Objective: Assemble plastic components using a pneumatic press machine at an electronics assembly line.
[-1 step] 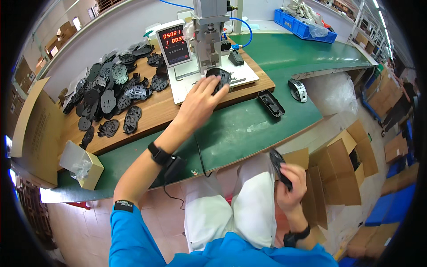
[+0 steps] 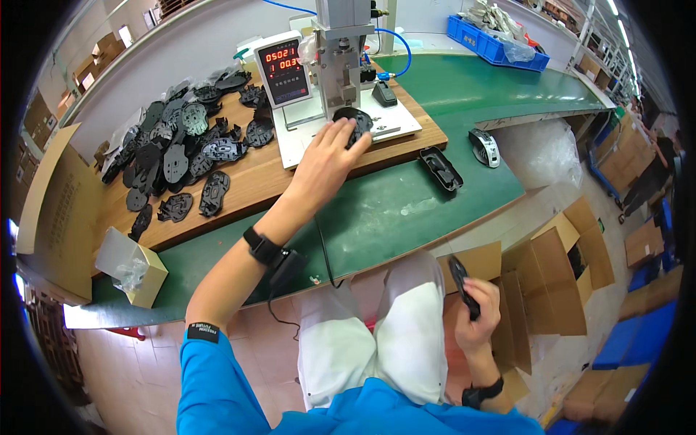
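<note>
1. The left hand (image 2: 324, 161) lies with fingers spread on a black round plastic part (image 2: 357, 120), which sits on the white base plate (image 2: 391, 125) of the grey press machine (image 2: 341, 51).
2. The right hand (image 2: 475, 315) is closed around a black elongated plastic shell (image 2: 461, 284), held low beside the open cardboard box (image 2: 558, 268).
3. A heap of black plastic parts (image 2: 181, 148) covers the wooden table (image 2: 246, 185) at left.

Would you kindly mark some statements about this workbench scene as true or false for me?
1. The left hand rests on a black part under the press. True.
2. The right hand is empty. False: it grips a black piece.
3. A heap of black parts lies on the wooden board. True.
4. The blue crate sits on the floor. False: it stands on the green table.
</note>
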Demonstrator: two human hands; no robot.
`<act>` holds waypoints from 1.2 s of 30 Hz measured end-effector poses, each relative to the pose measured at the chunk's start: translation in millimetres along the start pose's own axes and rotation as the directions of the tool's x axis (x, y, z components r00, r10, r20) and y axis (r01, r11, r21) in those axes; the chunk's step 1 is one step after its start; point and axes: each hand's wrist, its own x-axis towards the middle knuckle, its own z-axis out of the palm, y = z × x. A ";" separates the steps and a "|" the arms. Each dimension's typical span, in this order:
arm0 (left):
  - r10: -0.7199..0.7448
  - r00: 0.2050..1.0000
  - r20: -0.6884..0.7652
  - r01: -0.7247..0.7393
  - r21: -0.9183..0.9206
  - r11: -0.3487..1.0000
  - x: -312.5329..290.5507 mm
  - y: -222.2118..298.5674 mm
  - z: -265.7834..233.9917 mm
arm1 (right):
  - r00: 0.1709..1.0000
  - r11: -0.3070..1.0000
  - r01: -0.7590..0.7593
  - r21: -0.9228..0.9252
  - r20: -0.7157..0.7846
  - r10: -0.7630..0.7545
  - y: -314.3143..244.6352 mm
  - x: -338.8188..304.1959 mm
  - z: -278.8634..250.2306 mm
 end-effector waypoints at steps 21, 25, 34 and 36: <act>-0.145 0.985 0.095 0.143 0.030 0.989 24.4 13.4 21.5 | 0.358 0.356 -0.850 -0.387 0.070 0.931 247.8 -321.5 -39.5; -0.103 0.994 0.030 0.102 0.041 0.994 11.6 0.5 21.4 | 0.092 0.154 -0.945 -0.288 0.219 0.971 236.9 -310.7 -31.0; -0.149 0.987 -0.059 0.139 -0.143 0.980 24.7 5.4 25.5 | 0.521 0.521 -0.802 -0.291 0.086 0.849 247.7 -304.5 -39.9; -0.182 0.983 0.003 0.180 -0.139 0.974 3.9 -3.6 19.5 | 0.602 0.620 -0.780 -0.090 0.166 0.781 191.5 -202.7 -1.4</act>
